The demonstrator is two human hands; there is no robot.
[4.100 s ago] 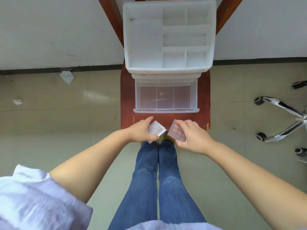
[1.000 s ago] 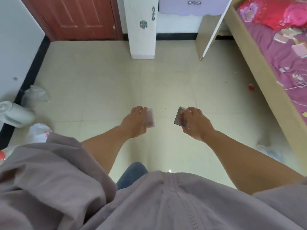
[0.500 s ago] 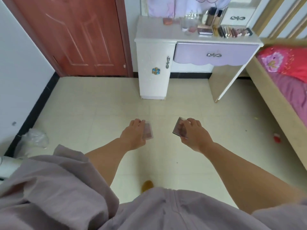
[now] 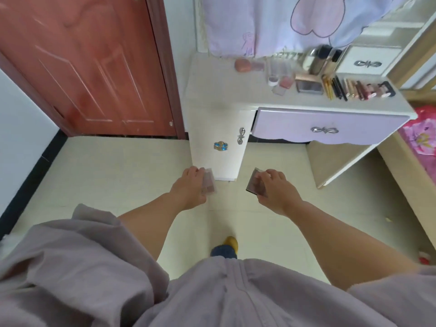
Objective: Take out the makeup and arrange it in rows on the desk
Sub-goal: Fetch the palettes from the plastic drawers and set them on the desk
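Clear-plastic palettes, light, stiff, brittle | left hand (image 4: 188, 188) pinches pink palette (image 4: 208, 181) | right hand (image 4: 274, 190) grips dark palette (image 4: 256, 185) edgewise | desk (image 4: 217, 95) far

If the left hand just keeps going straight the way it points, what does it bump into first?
Probably the white cabinet side of the desk, straight ahead of the left hand holding a small palette. Depth is hard to judge, but nothing shows between them.

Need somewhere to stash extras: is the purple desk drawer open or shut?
Shut. The purple drawer front sits flush under the desk top, with no gap or interior showing.
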